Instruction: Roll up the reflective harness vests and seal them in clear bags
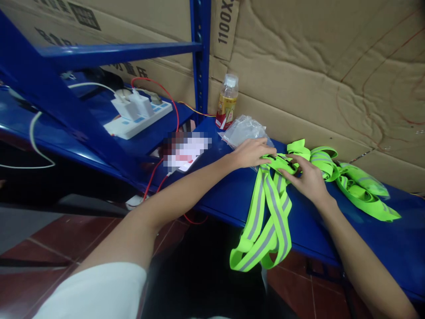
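Note:
Both of my hands are on a neon yellow-green reflective strap harness (280,208) with grey stripes and black buckle parts. Its long loops hang down over the shelf's front edge. My left hand (254,153) pinches the strap's upper left end beside a clear plastic bag (244,130). With thumb and fingers, my right hand (308,179) grips the strap near a black buckle (290,165). More folded neon straps (323,161) lie to the right of the hands, and a further bundle (368,190) sits beyond them, partly in clear plastic.
A bottle (227,103) with a white cap stands at the back of the blue shelf (221,195). Left of it are a phone (189,153), partly pixelated, and a white power strip (139,119) with red and white cables. Blue posts (201,57) and cardboard (315,75) border the area.

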The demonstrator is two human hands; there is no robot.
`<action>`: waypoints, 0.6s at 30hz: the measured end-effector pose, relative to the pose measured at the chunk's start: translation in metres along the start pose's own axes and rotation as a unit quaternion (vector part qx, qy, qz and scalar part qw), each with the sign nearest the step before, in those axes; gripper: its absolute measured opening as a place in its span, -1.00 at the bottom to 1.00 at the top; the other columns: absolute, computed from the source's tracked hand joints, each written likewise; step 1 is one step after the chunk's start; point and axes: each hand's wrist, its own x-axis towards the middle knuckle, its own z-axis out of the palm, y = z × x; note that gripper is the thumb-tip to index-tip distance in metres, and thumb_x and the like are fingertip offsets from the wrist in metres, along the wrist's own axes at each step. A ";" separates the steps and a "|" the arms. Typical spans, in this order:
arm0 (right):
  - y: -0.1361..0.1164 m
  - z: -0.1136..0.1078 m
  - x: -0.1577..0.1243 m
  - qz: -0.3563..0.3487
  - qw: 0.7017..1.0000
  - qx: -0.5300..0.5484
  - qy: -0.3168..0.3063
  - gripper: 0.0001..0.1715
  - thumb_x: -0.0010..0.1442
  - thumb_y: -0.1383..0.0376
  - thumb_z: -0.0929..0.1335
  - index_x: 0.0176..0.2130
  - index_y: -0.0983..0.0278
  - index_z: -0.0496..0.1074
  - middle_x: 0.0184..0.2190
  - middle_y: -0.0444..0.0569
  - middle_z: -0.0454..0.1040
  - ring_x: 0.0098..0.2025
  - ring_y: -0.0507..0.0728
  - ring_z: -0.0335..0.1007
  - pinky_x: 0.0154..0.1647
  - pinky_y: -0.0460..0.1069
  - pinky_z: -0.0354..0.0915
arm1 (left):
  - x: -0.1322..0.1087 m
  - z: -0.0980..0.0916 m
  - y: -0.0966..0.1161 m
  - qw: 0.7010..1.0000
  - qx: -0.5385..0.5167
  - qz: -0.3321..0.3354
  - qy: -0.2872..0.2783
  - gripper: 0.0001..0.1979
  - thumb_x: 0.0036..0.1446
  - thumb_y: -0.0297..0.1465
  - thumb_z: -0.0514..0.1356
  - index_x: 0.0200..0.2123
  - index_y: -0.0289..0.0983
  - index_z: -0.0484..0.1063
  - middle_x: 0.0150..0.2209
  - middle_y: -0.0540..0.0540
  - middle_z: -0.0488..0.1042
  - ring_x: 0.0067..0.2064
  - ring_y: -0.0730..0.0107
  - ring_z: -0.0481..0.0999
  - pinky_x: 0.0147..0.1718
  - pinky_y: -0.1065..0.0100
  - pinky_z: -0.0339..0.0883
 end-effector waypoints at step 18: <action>-0.001 0.001 -0.004 -0.060 0.997 -0.029 -0.024 -0.51 0.46 -0.03 0.37 0.17 0.19 0.56 -0.04 0.08 0.63 -0.09 0.26 0.63 -0.19 0.07 0.48 | 0.000 0.008 -0.001 0.997 -0.029 0.032 -0.059 -0.58 0.35 -0.43 0.25 0.25 -0.15 0.55 0.12 -0.14 0.55 -0.04 0.25 0.62 -0.02 0.30 0.42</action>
